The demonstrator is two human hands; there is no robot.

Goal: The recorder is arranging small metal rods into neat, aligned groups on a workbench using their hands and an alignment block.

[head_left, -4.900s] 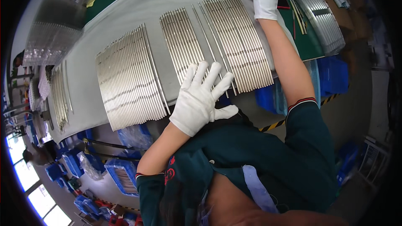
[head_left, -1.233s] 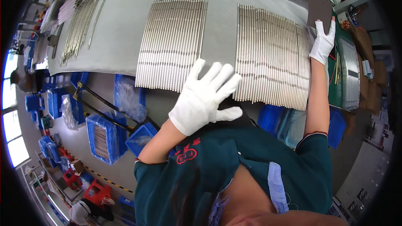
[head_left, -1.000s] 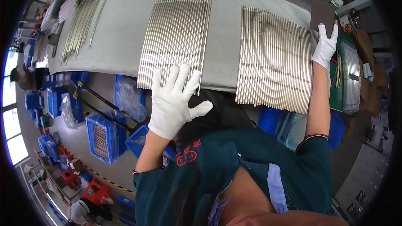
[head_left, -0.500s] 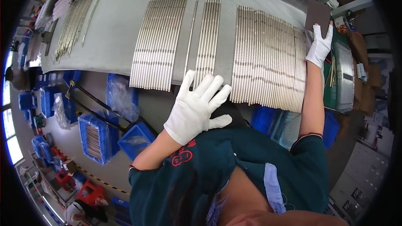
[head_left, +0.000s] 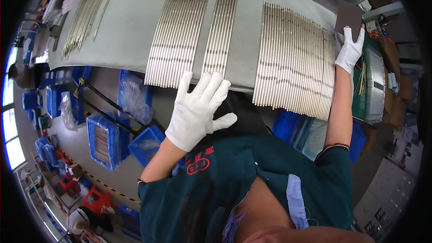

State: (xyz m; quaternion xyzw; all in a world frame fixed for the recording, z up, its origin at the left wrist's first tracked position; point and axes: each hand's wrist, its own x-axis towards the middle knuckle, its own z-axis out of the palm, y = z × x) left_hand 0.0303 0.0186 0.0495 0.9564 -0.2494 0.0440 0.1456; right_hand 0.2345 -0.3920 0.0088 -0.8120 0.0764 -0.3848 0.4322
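Note:
My left hand (head_left: 193, 112), in a white glove, is open with its fingers spread. Its fingertips lie over the near ends of a narrow middle row of thin silvery metal rods (head_left: 220, 31), and one finger reaches toward a wider row of rods (head_left: 177, 40) on the left. At the far right, my right hand (head_left: 350, 53), gloved with bare fingertips showing, stretches two fingers apart at the lower edge of a dark brown flat sheet (head_left: 348, 14). Beside that arm lies a broad row of rods (head_left: 294, 58). The right hand's other fingers are hidden.
More loose rods (head_left: 85, 18) lie at the far left of the grey-covered table (head_left: 128, 22). Blue crates (head_left: 105, 141), some plastic-lined, stand on the floor below its front edge. A green surface (head_left: 360, 103) with a clear tray is at the right. Another person (head_left: 78, 220) is at lower left.
The single rod that lay apart now sits against the narrow middle row, which has shifted left, widening the gap on its right. My left hand moved left; the right stays at the sheet.

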